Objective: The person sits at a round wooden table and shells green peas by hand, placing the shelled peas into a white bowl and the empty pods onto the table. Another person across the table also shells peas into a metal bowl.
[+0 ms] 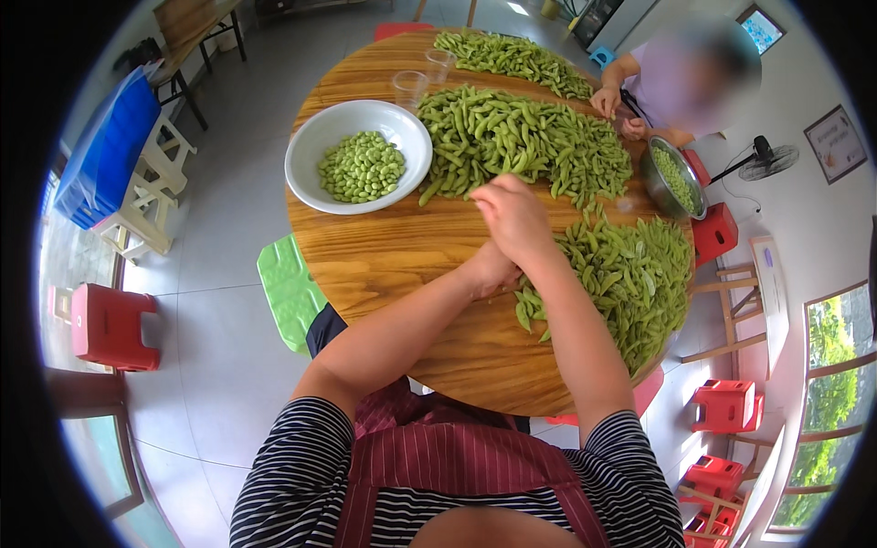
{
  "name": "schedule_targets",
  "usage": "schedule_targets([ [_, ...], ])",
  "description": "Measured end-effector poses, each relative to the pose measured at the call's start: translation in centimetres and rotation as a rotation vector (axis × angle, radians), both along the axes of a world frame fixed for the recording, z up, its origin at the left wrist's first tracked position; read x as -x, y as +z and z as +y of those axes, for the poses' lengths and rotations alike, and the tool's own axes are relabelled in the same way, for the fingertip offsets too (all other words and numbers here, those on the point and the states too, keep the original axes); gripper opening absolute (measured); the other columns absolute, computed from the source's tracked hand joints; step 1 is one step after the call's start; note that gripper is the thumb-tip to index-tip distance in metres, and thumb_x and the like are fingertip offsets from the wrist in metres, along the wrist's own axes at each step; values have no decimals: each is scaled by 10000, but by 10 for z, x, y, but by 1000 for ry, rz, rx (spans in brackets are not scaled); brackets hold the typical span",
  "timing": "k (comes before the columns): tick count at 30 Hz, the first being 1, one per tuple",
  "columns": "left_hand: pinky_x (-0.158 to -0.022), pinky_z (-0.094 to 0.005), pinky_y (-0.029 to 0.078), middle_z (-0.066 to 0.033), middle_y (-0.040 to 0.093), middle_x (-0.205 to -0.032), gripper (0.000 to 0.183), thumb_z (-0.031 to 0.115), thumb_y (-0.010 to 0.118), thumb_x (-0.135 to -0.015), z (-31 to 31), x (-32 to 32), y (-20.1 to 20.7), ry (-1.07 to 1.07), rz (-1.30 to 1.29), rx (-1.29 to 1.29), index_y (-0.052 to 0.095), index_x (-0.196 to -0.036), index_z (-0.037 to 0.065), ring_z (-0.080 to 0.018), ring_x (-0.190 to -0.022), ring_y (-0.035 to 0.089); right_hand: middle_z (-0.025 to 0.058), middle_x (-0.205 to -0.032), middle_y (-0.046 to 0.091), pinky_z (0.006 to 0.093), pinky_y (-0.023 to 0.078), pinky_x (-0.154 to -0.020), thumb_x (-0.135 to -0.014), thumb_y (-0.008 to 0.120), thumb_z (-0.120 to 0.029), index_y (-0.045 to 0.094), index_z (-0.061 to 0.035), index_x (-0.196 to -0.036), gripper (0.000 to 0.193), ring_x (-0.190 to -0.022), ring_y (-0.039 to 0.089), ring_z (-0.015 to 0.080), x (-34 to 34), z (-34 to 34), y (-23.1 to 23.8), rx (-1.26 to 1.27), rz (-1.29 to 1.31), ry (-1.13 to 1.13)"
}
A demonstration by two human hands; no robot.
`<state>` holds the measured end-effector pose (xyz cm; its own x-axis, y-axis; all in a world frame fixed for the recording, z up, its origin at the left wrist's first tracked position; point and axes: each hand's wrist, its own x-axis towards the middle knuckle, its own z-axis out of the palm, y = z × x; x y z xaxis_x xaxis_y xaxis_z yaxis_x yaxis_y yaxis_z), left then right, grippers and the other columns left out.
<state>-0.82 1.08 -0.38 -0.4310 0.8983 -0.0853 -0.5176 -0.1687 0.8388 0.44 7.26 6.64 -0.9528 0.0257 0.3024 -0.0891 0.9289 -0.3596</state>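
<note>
My right hand (513,215) is closed in a pinch at the near edge of a large heap of green soybean pods (512,132); anything between its fingertips is too small to make out. My left hand (493,268) is curled just below it, partly covered by my right wrist, and what it holds is hidden. Beside it on the right lies another spread of green pods (630,283). A white bowl (301,173) stands on the left of the round wooden table (384,260), with shelled green soybeans (362,167) in it.
Across the table a person (694,82) works with both hands near a metal bowl (654,173) of shelled beans. A third pod heap (516,62) lies at the far side. Two clear plastic cups (410,89) stand behind the white bowl. A green stool (288,288) sits at the table's left.
</note>
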Motion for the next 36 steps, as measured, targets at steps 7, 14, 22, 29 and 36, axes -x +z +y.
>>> schedule_targets([
  [7,-623,-297,486,-31,585,-864,175,236,450,-907,1,12,-10,-12,-316,-70,537,-902,85,-136,-755,577,130,-929,515,368,473,-746,-820,508,-131,634,-60,-852,148,-927,535,274,69,-23,-20,-363,-200,80],
  [14,-419,-204,317,4,536,-702,155,210,423,-908,0,7,-7,-5,-233,-95,516,-828,116,-81,-490,429,106,-913,575,355,473,-708,-774,590,-126,572,-52,-877,128,-889,554,243,50,-12,-15,-222,33,200],
  [22,-384,-193,223,20,469,-610,96,134,455,-894,5,0,-1,137,-338,70,521,-831,104,-58,-439,336,75,-771,618,240,467,-578,-760,666,-114,541,3,-905,225,-649,570,119,-37,28,-6,851,25,-205],
  [29,-393,-175,245,18,490,-655,113,122,520,-874,-1,-7,10,186,-228,49,587,-945,66,-36,-435,315,42,-788,593,203,484,-611,-844,575,-92,557,23,-961,165,-681,560,78,-90,49,-38,1127,198,-374],
  [36,-393,-182,247,17,492,-658,115,128,547,-865,1,-2,4,233,-124,84,592,-941,53,-40,-436,326,32,-795,604,215,479,-633,-845,557,-58,582,13,-986,160,-679,555,81,-86,47,-46,1098,120,-295],
])
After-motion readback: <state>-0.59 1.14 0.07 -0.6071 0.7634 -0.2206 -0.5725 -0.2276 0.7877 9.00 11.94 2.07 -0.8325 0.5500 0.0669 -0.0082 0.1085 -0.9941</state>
